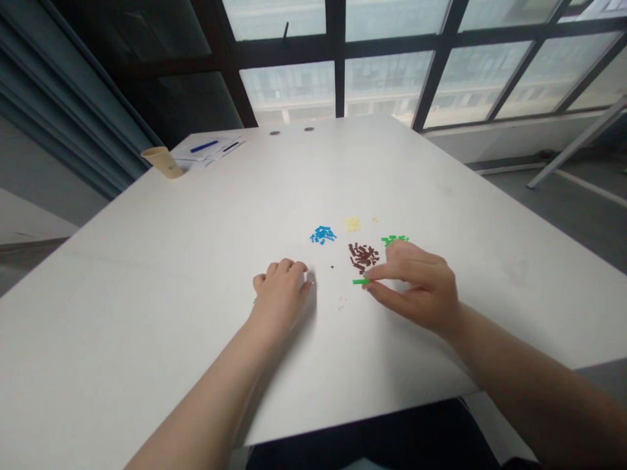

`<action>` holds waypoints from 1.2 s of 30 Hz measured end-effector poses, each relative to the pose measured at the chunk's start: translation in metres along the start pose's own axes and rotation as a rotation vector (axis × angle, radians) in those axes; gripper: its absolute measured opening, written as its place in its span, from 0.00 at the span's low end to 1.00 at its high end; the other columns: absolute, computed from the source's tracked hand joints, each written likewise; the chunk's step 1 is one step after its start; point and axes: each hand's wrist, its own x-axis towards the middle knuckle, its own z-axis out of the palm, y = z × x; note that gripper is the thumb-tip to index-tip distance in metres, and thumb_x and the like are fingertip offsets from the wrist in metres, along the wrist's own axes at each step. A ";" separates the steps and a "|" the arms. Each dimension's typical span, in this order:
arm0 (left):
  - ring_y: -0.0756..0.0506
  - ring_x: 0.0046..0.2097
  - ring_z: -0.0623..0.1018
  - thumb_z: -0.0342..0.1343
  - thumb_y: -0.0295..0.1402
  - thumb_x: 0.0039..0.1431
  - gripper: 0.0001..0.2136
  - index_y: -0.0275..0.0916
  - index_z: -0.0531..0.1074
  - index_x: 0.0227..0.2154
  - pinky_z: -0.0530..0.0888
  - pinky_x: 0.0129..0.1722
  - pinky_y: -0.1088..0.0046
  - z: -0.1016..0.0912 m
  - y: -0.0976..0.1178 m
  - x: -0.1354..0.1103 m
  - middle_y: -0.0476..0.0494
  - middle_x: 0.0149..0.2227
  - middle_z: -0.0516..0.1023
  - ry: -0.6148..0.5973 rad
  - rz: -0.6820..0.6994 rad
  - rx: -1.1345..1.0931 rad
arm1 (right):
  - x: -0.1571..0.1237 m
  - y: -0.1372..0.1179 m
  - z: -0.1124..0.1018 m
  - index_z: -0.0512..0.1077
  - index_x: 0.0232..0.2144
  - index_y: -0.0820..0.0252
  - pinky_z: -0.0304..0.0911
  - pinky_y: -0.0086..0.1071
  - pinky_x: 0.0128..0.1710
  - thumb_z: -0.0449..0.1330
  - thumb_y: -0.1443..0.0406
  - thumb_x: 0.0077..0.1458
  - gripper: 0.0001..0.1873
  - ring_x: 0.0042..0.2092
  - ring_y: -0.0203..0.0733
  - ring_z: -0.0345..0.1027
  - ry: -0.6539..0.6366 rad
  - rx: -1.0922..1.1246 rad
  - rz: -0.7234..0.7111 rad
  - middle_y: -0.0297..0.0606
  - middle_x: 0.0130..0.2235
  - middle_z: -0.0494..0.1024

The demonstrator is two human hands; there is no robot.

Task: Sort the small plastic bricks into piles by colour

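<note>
Green pile (394,239) is lying partly hidden under the right hand (416,287), so I am seeing only its far edge from here. A green sliver (254,301) is barely peeking out beside the left hand (279,303), and I cannot make out what it is. The left hand is resting on the table (147,339) with its fingers curled in, and I cannot tell whether it is closed on anything. The right thumb and forefinger are clamping the end of a flat green brick (360,281) between their tips. That brick is showing just in front of the brown pile (363,256), a loose heap of tiny bricks. The blue pile (322,234) and pale yellow pile (351,224) are lying just beyond it, each a small scatter. Pale crumbs (340,302) are lying near the right hand, too small for me to identify. A paper cup (161,161) is standing near papers (206,151) at the far corner.
</note>
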 end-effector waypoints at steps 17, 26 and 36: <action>0.44 0.37 0.72 0.43 0.24 0.53 0.11 0.35 0.70 0.32 0.67 0.36 0.70 0.016 -0.036 0.021 0.39 0.35 0.71 -0.098 0.010 -0.034 | 0.002 0.085 -0.057 0.75 0.27 0.58 0.50 0.29 0.24 0.59 0.62 0.46 0.07 0.23 0.33 0.56 -0.123 -0.670 0.584 0.32 0.20 0.64; 0.45 0.35 0.73 0.43 0.24 0.49 0.11 0.36 0.70 0.31 0.69 0.35 0.70 0.018 -0.049 0.027 0.41 0.32 0.73 -0.049 0.039 -0.064 | -0.017 0.111 -0.054 0.76 0.24 0.58 0.48 0.29 0.22 0.59 0.62 0.42 0.08 0.21 0.33 0.57 -0.507 -0.667 1.022 0.34 0.20 0.69; 0.45 0.34 0.73 0.42 0.22 0.49 0.13 0.36 0.71 0.32 0.69 0.35 0.70 0.016 -0.049 0.026 0.40 0.32 0.74 -0.010 0.070 -0.060 | -0.013 0.105 -0.064 0.77 0.27 0.59 0.48 0.30 0.21 0.59 0.60 0.42 0.11 0.20 0.33 0.56 -0.414 -0.679 0.916 0.34 0.18 0.69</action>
